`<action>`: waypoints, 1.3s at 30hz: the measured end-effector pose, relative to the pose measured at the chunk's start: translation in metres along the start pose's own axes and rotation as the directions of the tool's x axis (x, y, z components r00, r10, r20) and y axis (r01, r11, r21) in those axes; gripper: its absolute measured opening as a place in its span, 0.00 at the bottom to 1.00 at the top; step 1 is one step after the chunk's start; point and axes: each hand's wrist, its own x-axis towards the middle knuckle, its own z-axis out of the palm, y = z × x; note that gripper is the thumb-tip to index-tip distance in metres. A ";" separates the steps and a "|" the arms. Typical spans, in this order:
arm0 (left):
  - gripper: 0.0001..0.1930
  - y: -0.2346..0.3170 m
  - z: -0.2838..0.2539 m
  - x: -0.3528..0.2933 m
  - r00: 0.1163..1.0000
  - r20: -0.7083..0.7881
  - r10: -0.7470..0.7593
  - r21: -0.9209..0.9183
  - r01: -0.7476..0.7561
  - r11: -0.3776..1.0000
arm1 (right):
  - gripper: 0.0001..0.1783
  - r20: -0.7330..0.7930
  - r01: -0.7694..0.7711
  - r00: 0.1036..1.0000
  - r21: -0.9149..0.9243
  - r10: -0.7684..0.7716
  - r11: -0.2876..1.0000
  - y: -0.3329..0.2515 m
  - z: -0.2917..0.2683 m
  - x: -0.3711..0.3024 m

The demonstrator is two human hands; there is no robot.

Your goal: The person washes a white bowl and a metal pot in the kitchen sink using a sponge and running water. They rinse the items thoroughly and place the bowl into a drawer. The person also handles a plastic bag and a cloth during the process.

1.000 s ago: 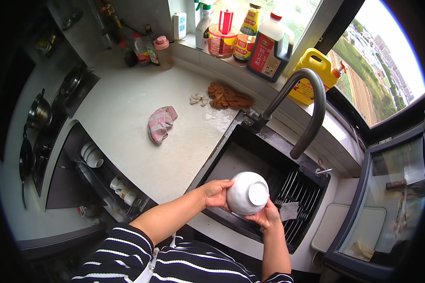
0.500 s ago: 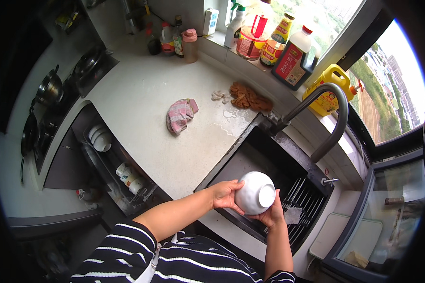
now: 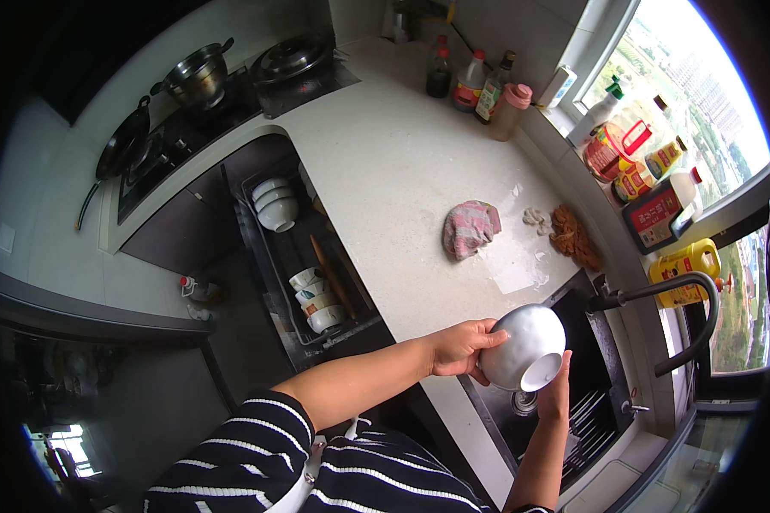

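Hands meet on one white bowl, held tipped on its side above the near left corner of the black sink, its opening turned down toward the person. The left hand cups the bowl's rounded back, fingers curled against it and gripping; the right hand comes up from below, its fingers closed on the rim. One curved black tap arches over the sink's far side. On the white surface lies one pink cloth, with one brown scrubbing pad near it toward the window and a few small pale bits between them. One yellow bottle stands behind the tap, and a cluster of bottles and jars, too crowded to count surely, lines the windowsill. Four bottles stand in the far corner. An open drawer rack below the surface holds a stack of white bowls at its far end and cups near its front. Two pots and one pan sit on the hob.
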 end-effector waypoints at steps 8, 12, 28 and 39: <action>0.13 0.140 -0.099 -0.205 0.945 0.015 0.326 0.342 -0.312 0.887 | 0.40 0.341 -0.142 0.939 0.293 0.035 0.945 0.015 0.274 0.027; 0.07 0.196 -0.180 -0.287 0.939 -0.057 0.340 0.537 -0.259 0.803 | 0.42 0.401 -0.315 0.896 0.273 0.190 0.909 0.061 0.394 0.070; 0.24 0.180 -0.508 -0.274 0.465 -0.847 0.256 0.492 0.506 0.709 | 0.32 0.120 -0.619 0.783 0.067 0.610 0.782 0.277 0.488 0.179; 0.23 0.185 -0.562 -0.262 0.485 -0.795 0.363 0.602 0.700 0.383 | 0.24 0.152 -0.481 0.825 -0.316 0.544 0.818 0.310 0.507 0.160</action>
